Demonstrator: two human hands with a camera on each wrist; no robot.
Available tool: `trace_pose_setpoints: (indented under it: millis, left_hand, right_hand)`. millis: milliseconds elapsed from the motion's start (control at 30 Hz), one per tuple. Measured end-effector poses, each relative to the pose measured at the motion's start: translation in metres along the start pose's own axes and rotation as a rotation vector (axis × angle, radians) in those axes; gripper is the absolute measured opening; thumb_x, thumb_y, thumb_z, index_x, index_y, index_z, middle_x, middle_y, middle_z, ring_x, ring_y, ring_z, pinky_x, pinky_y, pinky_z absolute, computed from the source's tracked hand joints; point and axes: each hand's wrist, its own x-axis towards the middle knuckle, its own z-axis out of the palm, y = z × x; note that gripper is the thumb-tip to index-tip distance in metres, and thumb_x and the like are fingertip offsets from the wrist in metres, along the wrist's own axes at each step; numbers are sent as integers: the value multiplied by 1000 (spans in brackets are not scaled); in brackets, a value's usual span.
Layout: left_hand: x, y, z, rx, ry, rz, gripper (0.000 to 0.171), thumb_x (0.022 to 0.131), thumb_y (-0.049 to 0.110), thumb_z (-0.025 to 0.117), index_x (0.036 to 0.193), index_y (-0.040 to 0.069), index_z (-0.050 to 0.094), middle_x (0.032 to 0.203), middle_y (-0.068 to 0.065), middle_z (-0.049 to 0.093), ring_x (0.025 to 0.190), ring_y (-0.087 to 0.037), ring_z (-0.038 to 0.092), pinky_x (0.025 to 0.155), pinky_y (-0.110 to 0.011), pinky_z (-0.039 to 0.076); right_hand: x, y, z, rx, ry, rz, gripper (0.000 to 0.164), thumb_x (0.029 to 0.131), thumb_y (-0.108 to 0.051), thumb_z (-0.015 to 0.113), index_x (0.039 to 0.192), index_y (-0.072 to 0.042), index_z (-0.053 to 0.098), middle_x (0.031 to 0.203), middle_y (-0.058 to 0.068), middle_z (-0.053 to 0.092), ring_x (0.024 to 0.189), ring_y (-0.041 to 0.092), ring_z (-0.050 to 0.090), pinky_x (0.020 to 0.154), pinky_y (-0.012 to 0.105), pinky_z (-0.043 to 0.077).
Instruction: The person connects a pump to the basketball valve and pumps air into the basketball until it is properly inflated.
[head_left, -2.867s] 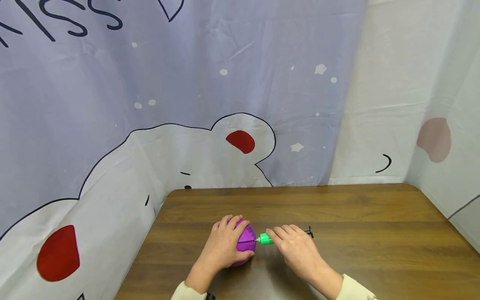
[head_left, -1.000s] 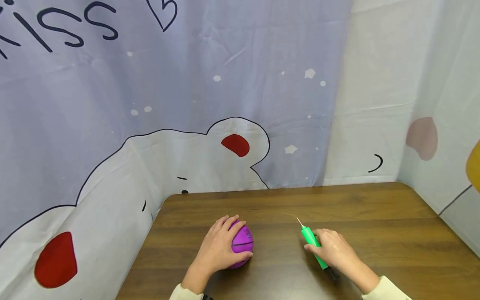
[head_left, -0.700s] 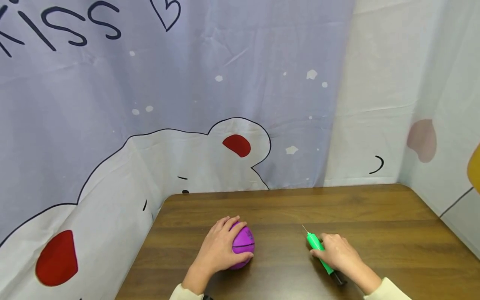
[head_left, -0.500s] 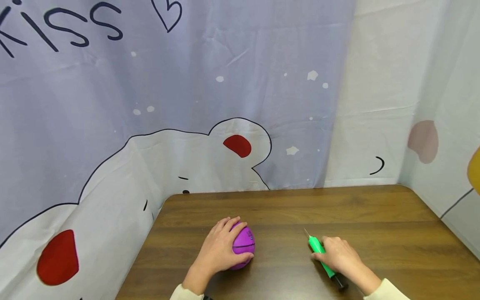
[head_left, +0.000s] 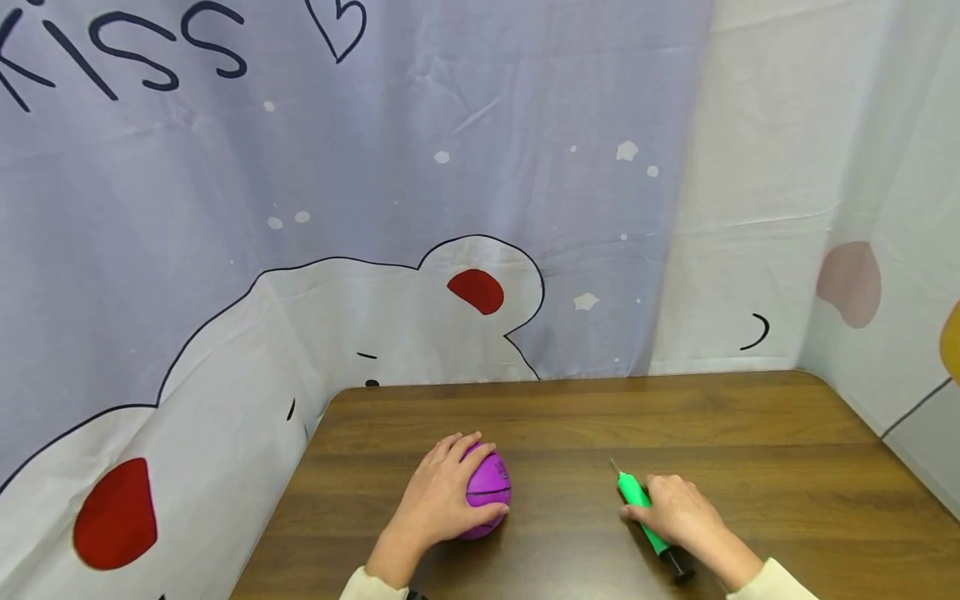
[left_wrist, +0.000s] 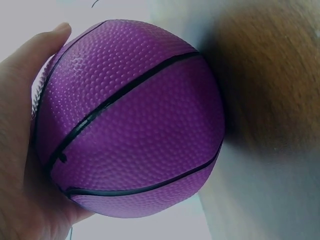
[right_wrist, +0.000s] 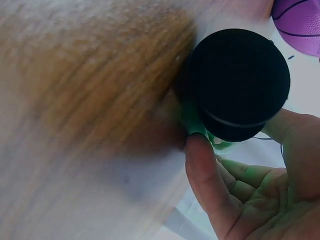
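Note:
My left hand [head_left: 437, 502] grips a small purple basketball [head_left: 489, 493] on the table, with fingers spread over its far side and thumb along its near side. The left wrist view shows the ball [left_wrist: 140, 120] close up, round and pebbled with black seams, its side against the wood. To the right, my right hand [head_left: 681, 510] holds a green ball pump [head_left: 634, 492] between thumb and fingers, low at the table surface. Its thin needle points away and to the left. The pump's round black handle end [right_wrist: 240, 80] hides part of its body in the right wrist view.
The brown wooden table [head_left: 570, 425] has rounded far corners. Behind it and along both sides hangs a printed cloth [head_left: 585, 208] with cartoon bears and lettering. A span of bare wood lies between ball and pump.
The pump's needle was at the ball about three seconds ago. Since then my right hand has drawn the pump away right and lowered it to the table. My left hand stays on the ball.

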Motion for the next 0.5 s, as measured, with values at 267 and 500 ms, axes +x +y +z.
trace_pose_setpoints:
  millis: [267, 500]
  left_hand:
    - [-1, -2, -4, -9, 0, 1, 82, 73, 71, 73, 141, 30, 55, 149, -1, 50, 137, -32, 46, 108, -53, 45]
    - [-4, -6, -4, -12, 36, 27, 84, 73, 74, 72, 142, 29, 55, 149, 0, 51, 137, -32, 48, 108, -53, 45]
  right_hand:
    - [-1, 0, -5, -11, -28, -5, 42, 85, -46, 77, 74, -14, 53, 63, 3, 46, 55, 17, 47, 48, 29, 37]
    - [0, 6, -17, -35, -63, 1, 42, 88, -49, 73, 97, -8, 68, 78, 6, 61, 64, 20, 53, 52, 34, 41]
